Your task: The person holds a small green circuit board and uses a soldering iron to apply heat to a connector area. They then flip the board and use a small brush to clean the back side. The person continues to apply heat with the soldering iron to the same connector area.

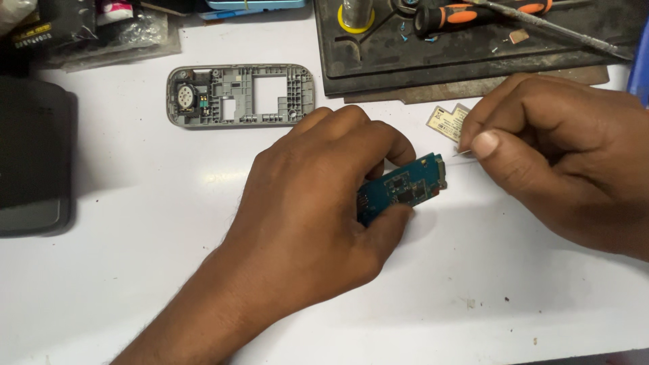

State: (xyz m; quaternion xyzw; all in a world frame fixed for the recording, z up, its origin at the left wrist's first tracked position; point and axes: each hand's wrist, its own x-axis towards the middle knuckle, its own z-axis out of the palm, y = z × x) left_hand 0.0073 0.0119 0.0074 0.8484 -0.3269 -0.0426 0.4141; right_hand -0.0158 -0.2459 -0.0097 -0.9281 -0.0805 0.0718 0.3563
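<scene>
While the left hand (pixel 318 203) curls over a small blue circuit board (pixel 402 187), its fingers (pixel 389 223) are closed on the board from both long edges, thumb below and the others above, holding it tilted just over the white desk (pixel 135 270). One end of the board, with a pale metal connector, sticks out to the right of the grip. Just beside that end, the right hand (pixel 568 155) pinches a very thin wire or needle (pixel 463 153) between thumb and forefinger, fingers closed tight on it; its tip sits close to the connector, though I cannot tell whether it touches. A small gold-coloured label piece (pixel 447 122) lies flat on the desk just behind the right thumb. Farther back on the left rests a grey plastic phone frame (pixel 240 95) with a round speaker at one end. At the rear right sits a dark work mat (pixel 405 61) carrying an orange-and-black screwdriver (pixel 473 13). A black device (pixel 34 162) lies at the left edge.
</scene>
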